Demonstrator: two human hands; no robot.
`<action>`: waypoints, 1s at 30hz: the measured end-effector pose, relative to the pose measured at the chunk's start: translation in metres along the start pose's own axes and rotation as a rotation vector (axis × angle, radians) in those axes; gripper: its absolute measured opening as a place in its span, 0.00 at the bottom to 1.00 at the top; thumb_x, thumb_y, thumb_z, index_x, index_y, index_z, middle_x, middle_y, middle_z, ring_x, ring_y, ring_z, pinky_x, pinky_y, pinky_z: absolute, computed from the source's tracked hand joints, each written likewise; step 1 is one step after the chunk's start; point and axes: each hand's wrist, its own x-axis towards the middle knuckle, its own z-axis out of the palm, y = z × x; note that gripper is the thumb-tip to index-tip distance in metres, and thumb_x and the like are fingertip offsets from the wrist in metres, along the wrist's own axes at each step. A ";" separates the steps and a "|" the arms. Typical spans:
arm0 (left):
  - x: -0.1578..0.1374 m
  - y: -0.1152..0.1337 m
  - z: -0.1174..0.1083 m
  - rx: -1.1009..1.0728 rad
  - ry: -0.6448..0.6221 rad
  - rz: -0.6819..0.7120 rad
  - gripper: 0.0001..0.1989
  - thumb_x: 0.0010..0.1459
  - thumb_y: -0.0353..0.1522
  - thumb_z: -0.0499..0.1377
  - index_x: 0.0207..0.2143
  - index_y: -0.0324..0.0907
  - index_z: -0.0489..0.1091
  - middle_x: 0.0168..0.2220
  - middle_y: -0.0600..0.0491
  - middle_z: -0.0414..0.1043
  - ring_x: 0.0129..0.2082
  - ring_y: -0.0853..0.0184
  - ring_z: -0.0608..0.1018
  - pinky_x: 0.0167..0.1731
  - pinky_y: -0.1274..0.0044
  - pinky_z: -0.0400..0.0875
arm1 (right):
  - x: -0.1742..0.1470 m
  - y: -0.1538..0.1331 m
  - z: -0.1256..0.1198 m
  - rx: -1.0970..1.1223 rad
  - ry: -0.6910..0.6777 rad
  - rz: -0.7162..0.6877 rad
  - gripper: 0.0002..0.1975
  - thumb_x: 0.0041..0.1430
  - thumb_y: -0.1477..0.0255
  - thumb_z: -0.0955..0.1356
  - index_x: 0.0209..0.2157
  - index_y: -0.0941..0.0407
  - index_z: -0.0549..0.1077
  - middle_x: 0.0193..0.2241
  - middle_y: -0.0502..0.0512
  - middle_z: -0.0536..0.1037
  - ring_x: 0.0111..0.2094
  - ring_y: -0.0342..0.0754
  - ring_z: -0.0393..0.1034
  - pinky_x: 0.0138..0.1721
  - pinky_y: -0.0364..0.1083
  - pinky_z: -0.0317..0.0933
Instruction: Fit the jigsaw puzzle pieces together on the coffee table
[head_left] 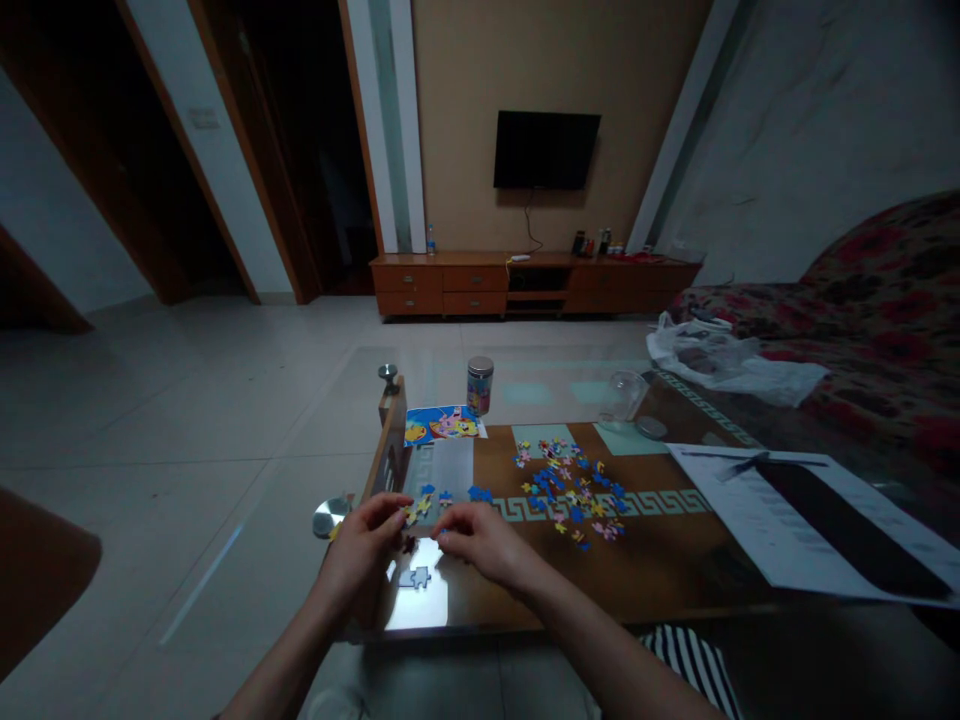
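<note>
My left hand (371, 535) is over the left end of the glass-topped table, thumb and fingers pinched together; what they hold, if anything, is hidden. Facing it, my right hand (480, 540) pinches a small bluish jigsaw puzzle piece (444, 534), only partly visible. A dark red piece (409, 545) lies between the hands, and pale grey joined pieces (415, 578) lie nearer me. Just beyond my fingers are yellow pieces (424, 504) and blue pieces (480, 494). A loose spread of colourful puzzle pieces (574, 488) covers the table to the right.
A cartoon picture sheet (442, 425) and a printed tin (480, 386) stand at the table's far left. Farther right are a clear jar (624, 398), its round lid (651, 428), a plastic bag (720, 358), and papers (757, 520) with a pen (744, 466) and a black strip.
</note>
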 end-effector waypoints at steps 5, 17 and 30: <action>0.010 -0.001 -0.011 0.371 0.112 0.162 0.12 0.45 0.40 0.60 0.26 0.40 0.68 0.25 0.55 0.70 0.29 0.64 0.72 0.30 0.75 0.65 | -0.003 0.011 -0.003 -0.265 0.066 -0.008 0.06 0.47 0.82 0.69 0.22 0.58 0.74 0.20 0.48 0.72 0.24 0.41 0.63 0.26 0.40 0.53; 0.023 -0.014 -0.026 0.775 0.186 0.236 0.08 0.49 0.34 0.53 0.31 0.43 0.70 0.32 0.52 0.73 0.35 0.61 0.74 0.36 0.73 0.65 | -0.016 0.028 -0.018 -0.439 0.011 -0.236 0.07 0.52 0.79 0.68 0.31 0.55 0.78 0.30 0.52 0.79 0.33 0.46 0.71 0.36 0.44 0.60; 0.010 -0.002 -0.028 1.003 0.246 0.338 0.11 0.52 0.28 0.49 0.35 0.42 0.69 0.37 0.50 0.68 0.38 0.63 0.72 0.38 0.73 0.66 | -0.017 0.026 -0.020 -0.579 0.033 -0.281 0.09 0.52 0.82 0.67 0.32 0.55 0.76 0.33 0.55 0.76 0.36 0.48 0.69 0.37 0.45 0.60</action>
